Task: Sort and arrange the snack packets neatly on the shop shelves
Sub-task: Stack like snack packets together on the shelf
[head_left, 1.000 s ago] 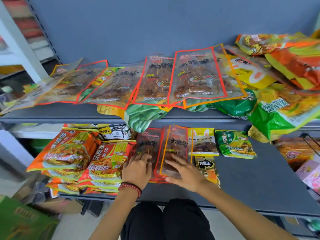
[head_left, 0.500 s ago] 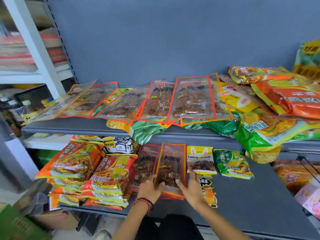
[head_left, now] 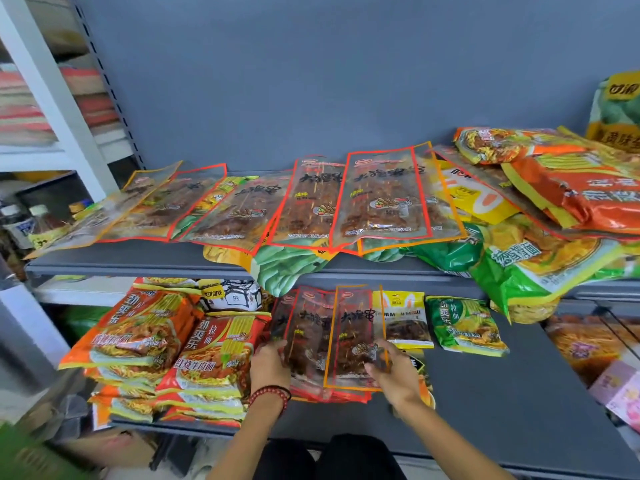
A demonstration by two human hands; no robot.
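Note:
A pile of clear skewer packets (head_left: 313,334) with red and orange borders lies on the lower grey shelf (head_left: 502,403). My left hand (head_left: 268,363), with a red bead bracelet at the wrist, grips the pile's left edge. My right hand (head_left: 393,372) holds the orange-bordered top packet (head_left: 356,336) at its lower right, lifted a little off the pile. Stacks of orange and red noodle packets (head_left: 166,348) sit just left of the pile. More skewer packets (head_left: 377,199) are fanned along the upper shelf (head_left: 138,263).
A yellow packet (head_left: 401,317) and a green packet (head_left: 464,325) lie right of the pile. Green and orange bags (head_left: 554,216) are heaped at the upper shelf's right end. White racking (head_left: 52,98) stands at the left, a green box (head_left: 27,459) on the floor.
Both hands went from pressing flat on the pile to gripping its sides, and the top packet has been raised. The camera tilted up, showing more of the back wall.

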